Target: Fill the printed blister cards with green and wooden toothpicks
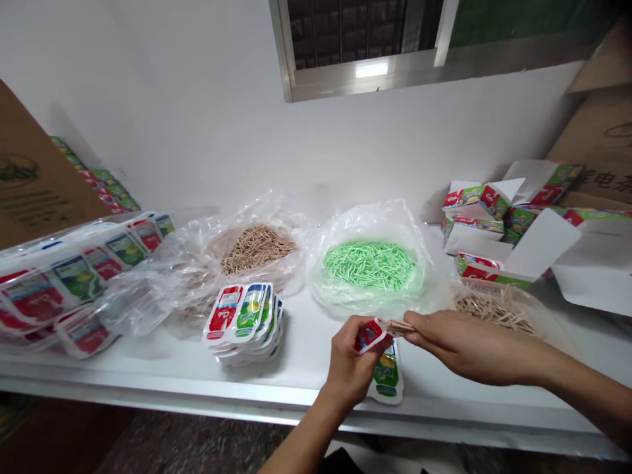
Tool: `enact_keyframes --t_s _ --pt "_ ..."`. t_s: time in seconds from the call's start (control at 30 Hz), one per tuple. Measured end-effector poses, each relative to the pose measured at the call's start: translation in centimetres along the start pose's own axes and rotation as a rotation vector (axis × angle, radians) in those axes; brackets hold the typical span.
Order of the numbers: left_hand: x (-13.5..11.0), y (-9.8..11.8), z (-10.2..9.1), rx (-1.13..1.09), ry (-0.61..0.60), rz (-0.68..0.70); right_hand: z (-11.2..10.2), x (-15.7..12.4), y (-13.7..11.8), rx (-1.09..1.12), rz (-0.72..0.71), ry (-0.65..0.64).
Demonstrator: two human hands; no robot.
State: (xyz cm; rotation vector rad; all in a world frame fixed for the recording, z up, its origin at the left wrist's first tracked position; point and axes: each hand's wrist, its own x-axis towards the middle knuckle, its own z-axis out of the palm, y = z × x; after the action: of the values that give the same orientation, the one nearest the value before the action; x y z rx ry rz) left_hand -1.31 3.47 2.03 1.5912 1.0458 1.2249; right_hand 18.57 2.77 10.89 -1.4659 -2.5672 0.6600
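My left hand (345, 365) is closed around a small red bottle-shaped packet (369, 334) with a white rim, above the front of the table. Pinched between the thumb and fingers of my right hand (461, 345) are some thin wooden sticks (397, 326), their ends at the packet's edge. Whether they are inside the packet, I cannot tell. Partly hidden under my left hand lies a green packet (388, 375) with a yellow lemon print. To the left stands a stack of red and green bottle-shaped packets (244, 316). Pale wooden sticks (496, 309) lie in a clear bag beyond my right wrist.
Green sticks (370, 265) and brown sticks (259, 248) fill open plastic bags at the back. More packets in plastic wrap (74, 280) lie at the left. Opened printed boxes (476, 201) and a cardboard carton (605, 141) crowd the right. The table's front edge (162, 390) runs close by.
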Motion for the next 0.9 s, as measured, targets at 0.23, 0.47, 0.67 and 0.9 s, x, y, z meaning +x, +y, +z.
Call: enact_keyframes --t_s 0.23,0.47,0.67,0.9 --pt "-0.3 -0.4 -0.8 0.343 -0.081 0.359 -0.1 -0.1 -0.6 -0.216 -0.065 -0.075" --pt "-0.7 -0.4 -1.1 0.415 -0.182 0.417 0.5 0.5 -0.6 -0.344 -0.056 -0.091" --pt "-1.0 0.1 -1.5 0.316 -0.178 0.235 -0.4 0.4 0.4 -0.198 -0.050 -0.145" --pt "-1.0 0.5 -0.9 0.500 -0.298 0.341 0.2 0.7 -1.0 -0.398 -0.017 -0.119"
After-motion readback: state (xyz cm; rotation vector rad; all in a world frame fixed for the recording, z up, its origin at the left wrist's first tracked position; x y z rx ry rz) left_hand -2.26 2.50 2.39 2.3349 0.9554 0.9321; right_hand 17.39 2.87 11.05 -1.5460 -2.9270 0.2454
